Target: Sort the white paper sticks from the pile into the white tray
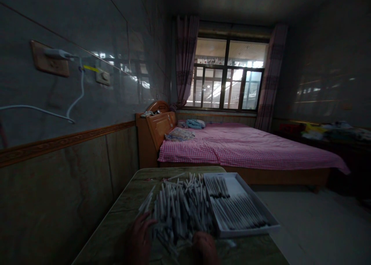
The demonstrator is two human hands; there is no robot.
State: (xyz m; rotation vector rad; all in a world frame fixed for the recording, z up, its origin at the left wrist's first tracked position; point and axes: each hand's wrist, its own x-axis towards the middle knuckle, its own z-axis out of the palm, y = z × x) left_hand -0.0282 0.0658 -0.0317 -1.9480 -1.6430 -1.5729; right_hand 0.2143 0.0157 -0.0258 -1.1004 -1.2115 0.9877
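Many thin pale sticks [179, 205] lie in a loose heap on a green marbled table [116, 222]. To their right, a white tray [249, 231] holds rows of similar sticks with dark ends. My left hand [140, 234] is at the heap's lower left edge, its fingers apart and pointing forward. Near the heap's lower right, below the tray's left side, is my right hand [204, 247] with its fingers curled in. Whatever it may hold is too dark and blurred to make out.
A bed [232, 149] with a pink checked sheet stands beyond the table, its wooden headboard [160, 129] at the left. The tiled wall [87, 172] runs close along the left, with a plugged-in charger [58, 54] and cable.
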